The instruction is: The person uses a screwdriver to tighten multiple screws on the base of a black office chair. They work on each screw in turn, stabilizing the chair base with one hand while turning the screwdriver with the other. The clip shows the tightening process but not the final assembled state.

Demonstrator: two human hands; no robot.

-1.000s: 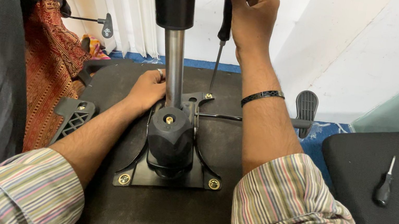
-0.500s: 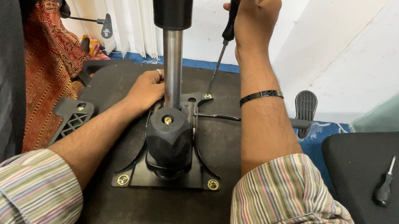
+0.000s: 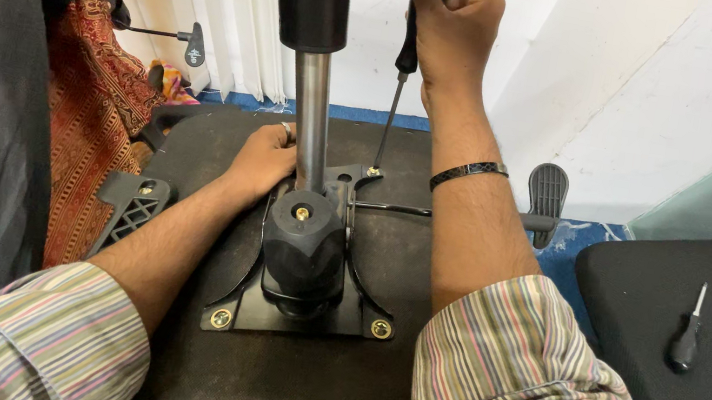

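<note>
Gripping screwdriver (image 3: 401, 75) upright in closed right hand (image 3: 457, 27), tip on plate screw | left hand (image 3: 263, 158) wraps metal column (image 3: 310, 118)

I found open black seat underside (image 3: 290, 388) at six o'clock, below the mounting plate (image 3: 357, 318). The upright gas cylinder (image 3: 308, 108) blocked the middle, with my left hand (image 3: 263, 158) pressed beside it at ten o'clock. At one o'clock my right hand (image 3: 457, 27) and its screwdriver (image 3: 394, 102) filled the gap. The lever (image 3: 467, 215) barred three o'clock; a plastic bracket (image 3: 130, 204) crowded nine.
</note>
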